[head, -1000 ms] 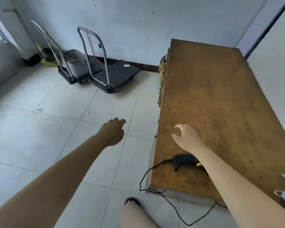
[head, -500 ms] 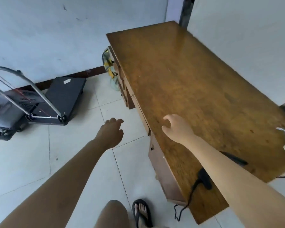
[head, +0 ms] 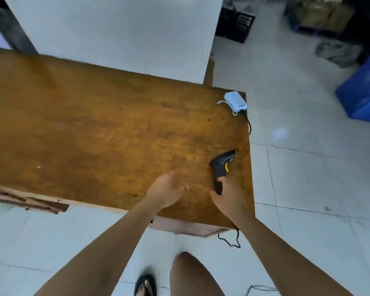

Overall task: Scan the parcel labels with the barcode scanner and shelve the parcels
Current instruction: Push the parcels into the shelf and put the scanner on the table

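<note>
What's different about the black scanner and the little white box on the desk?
The barcode scanner is black with a yellow trigger; the white box is pale all over. The barcode scanner is gun-shaped, the white box a rounded block. The right hand grips the barcode scanner's handle; nothing touches the white box. Both are by the desk's right edge, each with a cable.

Cool, dim, even light; soft motion blur throughout, wide-angle bending toward the edges.
</note>
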### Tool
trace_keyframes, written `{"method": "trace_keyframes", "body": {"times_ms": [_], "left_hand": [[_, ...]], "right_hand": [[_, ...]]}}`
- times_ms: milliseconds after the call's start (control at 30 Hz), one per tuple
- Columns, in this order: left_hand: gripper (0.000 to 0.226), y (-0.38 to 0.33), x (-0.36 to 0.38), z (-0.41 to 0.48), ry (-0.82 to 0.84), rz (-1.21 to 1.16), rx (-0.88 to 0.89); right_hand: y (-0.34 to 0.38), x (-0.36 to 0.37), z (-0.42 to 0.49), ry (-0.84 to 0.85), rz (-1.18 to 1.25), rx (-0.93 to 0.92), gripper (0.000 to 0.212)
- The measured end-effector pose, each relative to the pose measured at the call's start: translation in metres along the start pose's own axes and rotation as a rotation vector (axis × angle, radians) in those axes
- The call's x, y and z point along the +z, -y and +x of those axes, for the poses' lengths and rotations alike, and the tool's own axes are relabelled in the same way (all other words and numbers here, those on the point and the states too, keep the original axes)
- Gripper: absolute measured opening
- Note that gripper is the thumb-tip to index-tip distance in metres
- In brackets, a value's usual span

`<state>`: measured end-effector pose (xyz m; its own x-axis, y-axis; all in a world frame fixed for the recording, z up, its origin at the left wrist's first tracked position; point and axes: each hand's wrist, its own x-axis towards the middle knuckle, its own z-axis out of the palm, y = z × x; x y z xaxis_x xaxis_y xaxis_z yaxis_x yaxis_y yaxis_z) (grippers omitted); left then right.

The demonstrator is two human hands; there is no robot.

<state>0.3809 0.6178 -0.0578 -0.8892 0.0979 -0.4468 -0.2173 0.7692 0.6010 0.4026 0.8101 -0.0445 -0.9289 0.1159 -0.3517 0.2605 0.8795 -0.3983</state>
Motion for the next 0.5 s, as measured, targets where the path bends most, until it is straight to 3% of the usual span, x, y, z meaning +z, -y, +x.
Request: {"method": "trace_keyframes", "body": {"times_ms": [133,233,367,500], "left_hand": [[0.053,-0.031,0.032,0.038,0.083,0.046,0.016],[0.042,-0.056,0.051,0.063,0.075,-0.072,-0.053],[0.063,-0.085,0.072,0.080,0.108,-0.141,-0.124],[0.064,-0.101,0.084,0.091,0.171,-0.130,-0.116]], "right_hand": [[-0.034,0.015,-0.015,-0.043,0.156,0.246,0.047],[-0.053,0.026,-0.015,-0.011,0.177,0.380,0.049],[-0.060,0.038,-0.003,0.029,0.159,0.353,0.026],[-0.047,0.046,-0.002,0.025,0.166,0.340,0.032]]}}
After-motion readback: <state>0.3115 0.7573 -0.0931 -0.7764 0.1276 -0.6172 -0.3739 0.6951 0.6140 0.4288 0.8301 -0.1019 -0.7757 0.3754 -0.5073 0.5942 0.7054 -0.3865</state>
